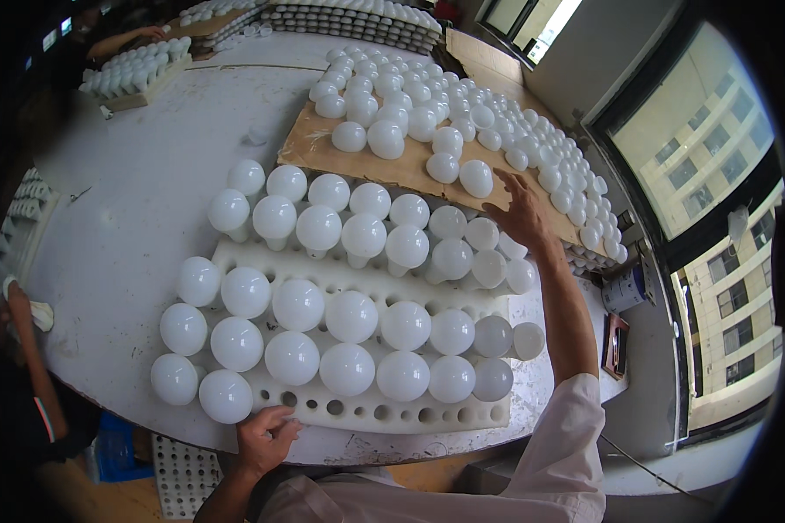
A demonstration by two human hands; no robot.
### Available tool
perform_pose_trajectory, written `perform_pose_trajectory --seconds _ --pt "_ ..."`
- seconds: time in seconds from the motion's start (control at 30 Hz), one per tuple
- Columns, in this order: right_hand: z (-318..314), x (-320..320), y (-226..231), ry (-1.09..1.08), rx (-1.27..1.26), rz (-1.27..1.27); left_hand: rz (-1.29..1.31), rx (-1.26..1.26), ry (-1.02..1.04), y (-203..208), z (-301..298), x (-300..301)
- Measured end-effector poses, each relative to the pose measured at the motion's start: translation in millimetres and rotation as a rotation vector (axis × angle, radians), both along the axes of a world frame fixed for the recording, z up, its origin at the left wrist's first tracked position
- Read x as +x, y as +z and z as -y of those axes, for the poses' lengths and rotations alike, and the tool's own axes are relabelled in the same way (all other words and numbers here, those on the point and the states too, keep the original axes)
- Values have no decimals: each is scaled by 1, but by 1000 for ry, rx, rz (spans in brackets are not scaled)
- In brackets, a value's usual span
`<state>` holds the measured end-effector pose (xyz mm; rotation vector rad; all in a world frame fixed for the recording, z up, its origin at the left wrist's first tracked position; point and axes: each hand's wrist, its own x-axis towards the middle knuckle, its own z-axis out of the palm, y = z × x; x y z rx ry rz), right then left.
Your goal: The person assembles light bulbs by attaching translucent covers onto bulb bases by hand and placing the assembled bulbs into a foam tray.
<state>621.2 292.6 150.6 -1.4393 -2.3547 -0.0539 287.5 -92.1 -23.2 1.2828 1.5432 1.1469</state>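
Observation:
My right hand [523, 212] reaches over the far right of the foam tray, its fingers and thumb spread. Just beside the fingertips, a white globe bulb cover [476, 179] stands on a brown cardboard sheet [323, 148]; I see a small gap between them. My left hand [266, 438] is at the near edge of the white foam tray [358, 413], fingers loosely bent and apart, nothing visible in them. Close to it is a white globe bulb [226, 397] in the front row. Several rows of such bulbs stand upright in the holed tray; the rightmost ones look greyer and more translucent.
Many loose white globe covers [386, 139] crowd the cardboard. Stacked trays [349, 26] line the far table edge. Other people's arms [118, 44] show at left, near another bulb tray [135, 98]. A bucket [626, 289] stands by the window at right.

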Motion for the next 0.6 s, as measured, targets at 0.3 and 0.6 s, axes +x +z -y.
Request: perform_pose_trajectory --seconds 0.3,0.6 --pt "-90 -22 -29 -135 -172 130 74 159 91 -29 9 4" --pt "-41 -1 6 -218 247 -182 -61 311 6 -37 10 8"
